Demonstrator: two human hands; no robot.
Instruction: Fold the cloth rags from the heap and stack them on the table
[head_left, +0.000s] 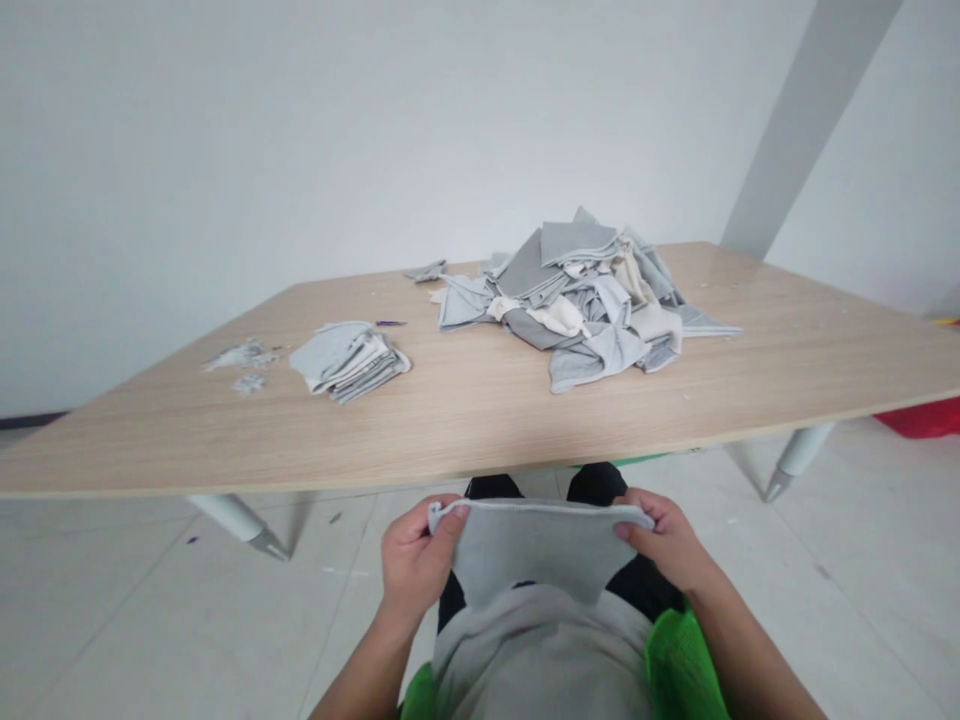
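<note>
A grey cloth piece [536, 545] is stretched between my two hands in front of the table's near edge, its hemmed top edge running nearly straight. My left hand [420, 555] pinches its left corner, thumb on top. At the opposite corner, my right hand [660, 535] grips the hem between thumb and fingers. The cloth hangs over my lap, and its lower part meets the grey garment I wear. On the table, a stack of folded grey cloth pieces [349, 358] lies to the left. A large loose heap of grey and cream cloth pieces [592, 300] lies right of centre.
Thread scraps [244, 355] lie on the left of the wooden table [450, 420]. A small purple item [390, 323] is beside the stack, and a small grey scrap [427, 271] lies near the wall. A red item [922, 418] shows on the floor at right.
</note>
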